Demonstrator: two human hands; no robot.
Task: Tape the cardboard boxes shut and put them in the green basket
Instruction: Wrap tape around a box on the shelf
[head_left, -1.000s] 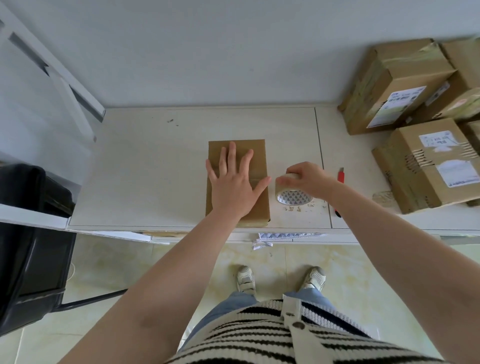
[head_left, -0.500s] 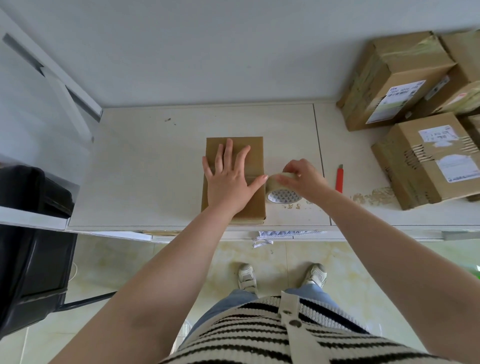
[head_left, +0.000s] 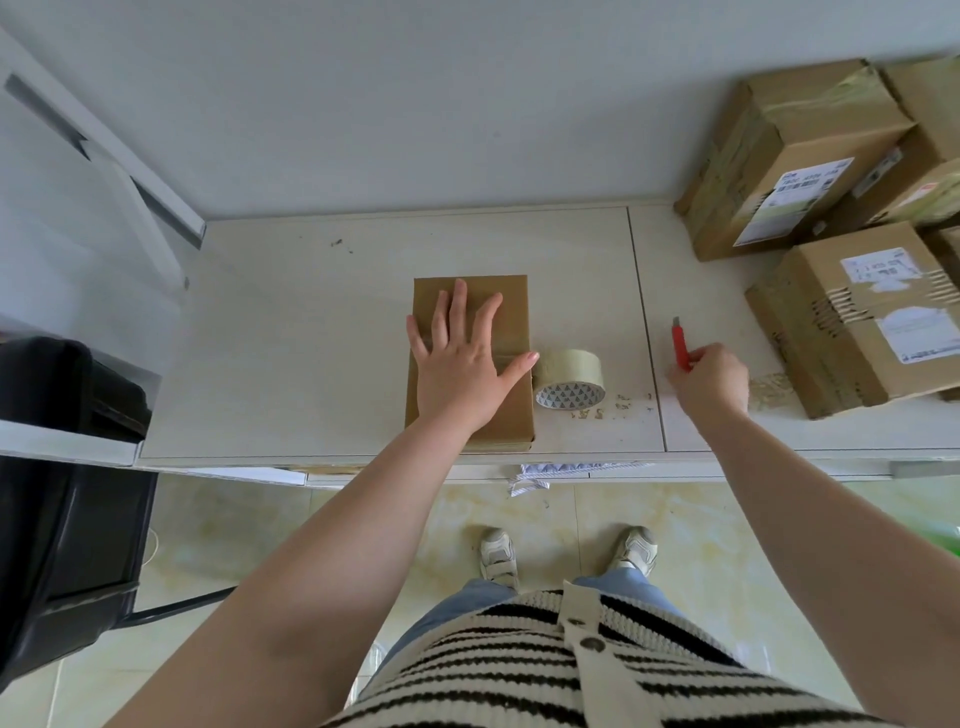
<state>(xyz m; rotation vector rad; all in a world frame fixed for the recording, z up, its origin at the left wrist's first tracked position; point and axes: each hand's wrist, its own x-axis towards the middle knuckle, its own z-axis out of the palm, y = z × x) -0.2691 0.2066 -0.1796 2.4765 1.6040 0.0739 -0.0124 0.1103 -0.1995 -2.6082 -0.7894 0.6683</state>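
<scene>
A flat brown cardboard box (head_left: 511, 312) lies on the white table (head_left: 291, 353) near its front edge. My left hand (head_left: 460, 366) presses flat on the box, fingers spread, thumb on a strip of clear tape that runs from the box to the tape roll (head_left: 569, 376). The roll stands on the table just right of the box. My right hand (head_left: 709, 379) is further right, its fingers closed around the lower end of a red utility knife (head_left: 678, 343) that lies on the table. A sliver of green shows at the right edge (head_left: 948, 540).
Several taped, labelled cardboard boxes (head_left: 852, 317) are stacked at the table's right end against the wall. A black chair (head_left: 62, 493) stands at the left. Bits of tape debris (head_left: 618, 405) lie near the roll. My feet are on the tiled floor below.
My right hand has let go of the tape roll and moved right to the red knife. The roll now stands alone beside the box. The left hand stays pressed on the box.
</scene>
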